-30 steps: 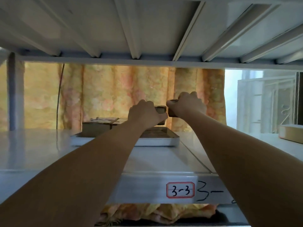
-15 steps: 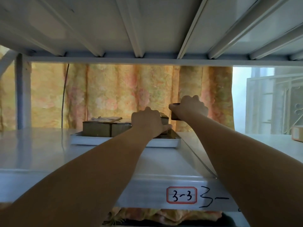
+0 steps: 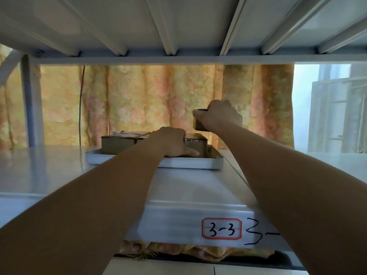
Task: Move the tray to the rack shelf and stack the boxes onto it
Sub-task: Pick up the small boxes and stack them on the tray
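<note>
A shallow white tray [image 3: 190,164] lies on the white rack shelf [image 3: 49,171], set back from the front edge. Brown cardboard boxes stand in it: one at the left [image 3: 117,144] with a flat paper piece on top, and one at the right [image 3: 196,142]. My left hand [image 3: 170,141] is down in the tray, wrapped around the near side of the right box. My right hand [image 3: 222,116] holds a small brown box [image 3: 199,121] in the air above the tray's right end.
The underside of the upper shelf, with ribs, hangs close overhead [image 3: 178,26]. A floral curtain [image 3: 158,100] hangs behind the rack, with a blue-grey upright [image 3: 31,108] at the left. The front lip carries a red-framed label "3-3" [image 3: 222,228].
My left hand has come down with its box into the tray's right part. My right hand has lifted its small box higher and moved it slightly right, apart from the left hand.
</note>
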Demonstrator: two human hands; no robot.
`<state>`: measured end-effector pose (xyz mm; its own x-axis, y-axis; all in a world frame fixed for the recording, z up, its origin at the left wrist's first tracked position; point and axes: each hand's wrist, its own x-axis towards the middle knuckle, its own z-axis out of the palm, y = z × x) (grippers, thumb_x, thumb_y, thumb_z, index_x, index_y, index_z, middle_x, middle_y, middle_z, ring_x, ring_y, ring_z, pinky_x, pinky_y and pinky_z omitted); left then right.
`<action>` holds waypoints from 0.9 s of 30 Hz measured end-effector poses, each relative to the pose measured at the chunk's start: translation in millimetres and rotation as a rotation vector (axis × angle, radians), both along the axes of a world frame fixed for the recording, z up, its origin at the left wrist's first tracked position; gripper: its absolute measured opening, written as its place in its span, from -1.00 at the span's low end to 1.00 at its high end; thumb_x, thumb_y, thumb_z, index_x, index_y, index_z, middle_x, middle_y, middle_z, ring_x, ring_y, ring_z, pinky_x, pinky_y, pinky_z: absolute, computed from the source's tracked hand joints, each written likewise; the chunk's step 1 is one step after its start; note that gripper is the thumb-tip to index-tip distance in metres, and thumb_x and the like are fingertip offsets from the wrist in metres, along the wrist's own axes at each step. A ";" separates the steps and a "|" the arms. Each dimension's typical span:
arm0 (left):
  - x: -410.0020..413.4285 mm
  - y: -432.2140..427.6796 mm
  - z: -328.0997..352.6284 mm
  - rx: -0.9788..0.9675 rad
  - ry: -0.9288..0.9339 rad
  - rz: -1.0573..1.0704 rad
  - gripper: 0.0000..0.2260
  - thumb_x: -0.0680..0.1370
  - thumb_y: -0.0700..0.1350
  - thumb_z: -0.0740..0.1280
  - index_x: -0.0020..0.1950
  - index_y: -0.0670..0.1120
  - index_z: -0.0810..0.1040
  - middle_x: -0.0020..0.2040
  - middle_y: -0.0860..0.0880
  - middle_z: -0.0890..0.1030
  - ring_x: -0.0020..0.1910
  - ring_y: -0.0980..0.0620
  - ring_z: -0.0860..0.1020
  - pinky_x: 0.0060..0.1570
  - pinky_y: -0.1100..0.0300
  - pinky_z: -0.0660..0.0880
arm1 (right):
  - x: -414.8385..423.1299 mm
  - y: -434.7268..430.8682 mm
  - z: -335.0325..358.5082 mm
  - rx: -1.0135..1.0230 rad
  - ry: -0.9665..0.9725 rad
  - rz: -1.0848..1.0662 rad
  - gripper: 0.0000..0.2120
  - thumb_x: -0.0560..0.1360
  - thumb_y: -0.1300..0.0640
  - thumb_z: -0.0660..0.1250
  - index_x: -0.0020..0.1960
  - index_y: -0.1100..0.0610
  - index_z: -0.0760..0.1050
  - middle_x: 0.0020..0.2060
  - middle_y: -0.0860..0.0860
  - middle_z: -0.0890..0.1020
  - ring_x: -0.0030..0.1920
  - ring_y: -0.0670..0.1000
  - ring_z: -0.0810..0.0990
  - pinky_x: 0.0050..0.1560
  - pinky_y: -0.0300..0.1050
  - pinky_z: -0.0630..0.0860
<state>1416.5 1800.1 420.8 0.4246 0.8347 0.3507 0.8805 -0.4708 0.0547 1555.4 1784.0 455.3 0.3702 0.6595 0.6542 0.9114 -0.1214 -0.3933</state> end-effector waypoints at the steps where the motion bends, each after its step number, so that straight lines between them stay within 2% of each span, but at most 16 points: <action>1: -4.8 0.2 1.6 -0.028 -0.006 -0.028 -0.30 0.40 0.34 0.33 0.39 -0.06 0.38 0.33 -0.05 0.49 0.26 -0.06 0.45 0.23 0.05 0.42 | -0.4 0.9 -0.4 0.004 -0.003 0.010 -0.47 0.41 -0.25 0.19 0.17 0.12 0.49 0.16 0.11 0.46 0.03 0.17 0.54 -0.17 -0.05 0.42; 4: -16.1 3.5 5.4 -0.110 -0.131 -0.107 -0.29 0.43 0.25 0.36 0.47 -0.05 0.29 0.42 -0.04 0.41 0.34 -0.04 0.41 0.20 0.16 0.34 | -3.7 3.4 1.3 0.016 -0.010 0.028 -0.47 0.40 -0.27 0.19 0.17 0.09 0.50 0.15 0.09 0.47 0.07 0.19 0.54 -0.11 -0.02 0.45; 7: -23.7 6.3 10.2 -0.140 -0.274 -0.141 -0.30 0.44 0.20 0.38 0.49 -0.05 0.26 0.42 -0.05 0.42 0.35 -0.03 0.41 0.15 0.20 0.31 | -9.6 4.7 3.3 0.032 -0.023 0.045 -0.46 0.37 -0.29 0.18 0.13 0.07 0.52 0.10 0.08 0.52 0.00 0.16 0.56 -0.08 -0.02 0.48; 9: -26.2 7.3 11.8 -0.142 -0.273 -0.130 -0.32 0.44 0.15 0.41 0.48 -0.06 0.29 0.40 -0.05 0.44 0.34 -0.03 0.43 0.16 0.19 0.33 | -14.2 5.0 3.0 0.039 -0.037 0.067 -0.46 0.37 -0.30 0.17 0.09 0.08 0.53 0.06 0.07 0.55 -0.05 0.13 0.57 -0.09 -0.03 0.50; 13: -27.0 8.9 10.6 -0.125 -0.215 -0.099 -0.35 0.47 0.07 0.42 0.48 -0.09 0.29 0.39 -0.05 0.46 0.33 -0.04 0.44 0.27 0.13 0.36 | -23.6 4.3 0.9 0.028 -0.083 0.074 -0.44 0.36 -0.35 0.19 0.08 0.08 0.54 0.05 0.06 0.55 -0.09 0.10 0.54 -0.21 -0.10 0.40; 17: -28.0 9.5 10.8 -0.125 -0.227 -0.110 -0.34 0.47 0.04 0.42 0.49 -0.11 0.27 0.37 -0.06 0.48 0.30 -0.05 0.46 0.26 0.12 0.37 | -30.5 0.9 -1.0 -0.031 -0.152 0.043 -0.38 0.32 -0.39 0.22 0.14 0.05 0.52 0.11 0.06 0.51 -0.04 0.11 0.53 -0.22 -0.09 0.38; 22: -28.4 8.5 9.7 -0.134 -0.299 -0.196 -0.36 0.44 0.09 0.44 0.45 -0.03 0.30 0.14 -0.02 0.55 0.08 0.02 0.51 0.08 0.17 0.41 | -32.5 -2.3 -2.8 -0.091 -0.215 0.032 -0.27 0.32 -0.47 0.17 0.26 0.03 0.46 0.21 0.08 0.47 0.15 0.18 0.51 -0.13 -0.05 0.37; 25: -27.5 3.2 11.1 -0.126 -0.417 -0.246 -0.38 0.44 0.13 0.43 0.44 0.03 0.31 -0.04 0.06 0.49 -0.07 0.11 0.47 -0.16 0.30 0.34 | -31.3 -1.7 -3.2 -0.056 -0.167 0.050 -0.25 0.32 -0.48 0.15 0.25 0.04 0.48 0.21 0.08 0.48 0.12 0.16 0.53 -0.16 -0.06 0.39; 27: -27.3 2.6 12.0 -0.124 -0.532 -0.259 -0.38 0.42 0.14 0.45 0.41 0.05 0.34 -0.04 0.06 0.49 -0.10 0.13 0.46 -0.24 0.33 0.31 | -32.7 -1.7 -3.5 -0.003 -0.139 0.055 -0.27 0.32 -0.48 0.14 0.22 0.04 0.50 0.18 0.07 0.50 0.11 0.15 0.54 -0.15 -0.06 0.41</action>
<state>1389.1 1802.7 432.7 0.4130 0.7758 0.4770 0.5747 -0.6283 0.5244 1522.6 1782.3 451.8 0.2399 0.6780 0.6948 0.9622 -0.0710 -0.2629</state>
